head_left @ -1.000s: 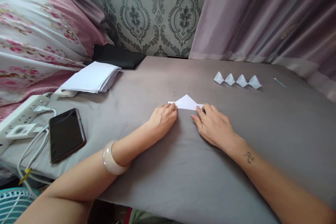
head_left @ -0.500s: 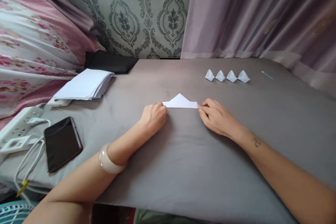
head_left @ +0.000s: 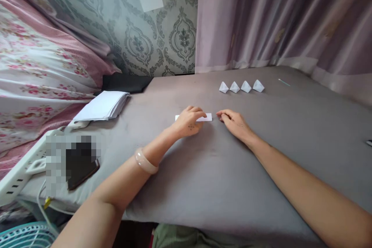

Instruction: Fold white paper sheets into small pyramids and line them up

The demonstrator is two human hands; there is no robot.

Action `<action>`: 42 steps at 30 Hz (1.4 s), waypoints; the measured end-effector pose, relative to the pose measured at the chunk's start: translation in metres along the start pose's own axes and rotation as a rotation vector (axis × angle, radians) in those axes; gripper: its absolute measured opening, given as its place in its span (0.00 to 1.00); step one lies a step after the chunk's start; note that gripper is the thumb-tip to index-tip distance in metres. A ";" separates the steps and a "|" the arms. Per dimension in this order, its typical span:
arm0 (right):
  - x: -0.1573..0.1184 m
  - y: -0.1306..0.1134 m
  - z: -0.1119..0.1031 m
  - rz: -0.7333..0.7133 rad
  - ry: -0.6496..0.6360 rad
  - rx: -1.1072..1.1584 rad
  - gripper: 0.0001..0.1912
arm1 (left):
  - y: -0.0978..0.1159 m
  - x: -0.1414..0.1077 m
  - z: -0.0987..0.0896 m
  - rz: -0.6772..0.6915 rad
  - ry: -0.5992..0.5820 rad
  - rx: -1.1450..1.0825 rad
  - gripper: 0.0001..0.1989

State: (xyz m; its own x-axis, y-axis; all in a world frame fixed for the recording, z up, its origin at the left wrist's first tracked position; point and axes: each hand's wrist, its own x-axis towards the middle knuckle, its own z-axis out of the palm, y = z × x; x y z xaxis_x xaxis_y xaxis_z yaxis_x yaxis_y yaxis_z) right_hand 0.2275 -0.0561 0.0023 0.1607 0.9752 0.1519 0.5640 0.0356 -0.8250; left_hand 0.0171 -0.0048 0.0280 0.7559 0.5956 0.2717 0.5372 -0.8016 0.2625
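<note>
Grey cloth point(head_left: 186, 193) is filling the foreground. The left hand point(head_left: 188, 122) is arching over a folded paper strip point(head_left: 207, 117), probably steadying it, and hiding its middle; whether it is pinching, I cannot tell. Just beside the strip's right end, the right hand point(head_left: 234, 124) is sitting loosely curled, its grip unclear. Beyond, four paper pyramids point(head_left: 235, 87) are sitting lined up, likely for tidiness. Pixelation is masking part of the phone point(head_left: 81, 178).

The light is soft; pixelation partly covers an apparent phone point(head_left: 85, 173).
</note>
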 end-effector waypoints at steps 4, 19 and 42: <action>-0.003 -0.002 -0.001 -0.041 0.003 0.000 0.14 | -0.005 0.010 0.022 -0.129 -0.003 -0.055 0.18; -0.025 -0.034 -0.007 -0.299 0.385 0.065 0.10 | 0.039 0.005 -0.003 -0.484 0.643 -0.962 0.17; -0.055 -0.062 0.005 -0.556 0.381 -0.301 0.12 | 0.079 -0.008 0.009 -0.482 0.652 -1.287 0.14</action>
State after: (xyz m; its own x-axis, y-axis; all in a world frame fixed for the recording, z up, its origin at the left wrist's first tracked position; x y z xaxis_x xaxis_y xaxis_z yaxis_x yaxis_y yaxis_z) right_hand 0.1795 -0.1110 0.0427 0.0258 0.6852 0.7279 0.8334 0.3873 -0.3942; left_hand 0.0576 -0.0735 0.0381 0.1318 0.9738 0.1855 -0.2655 -0.1456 0.9531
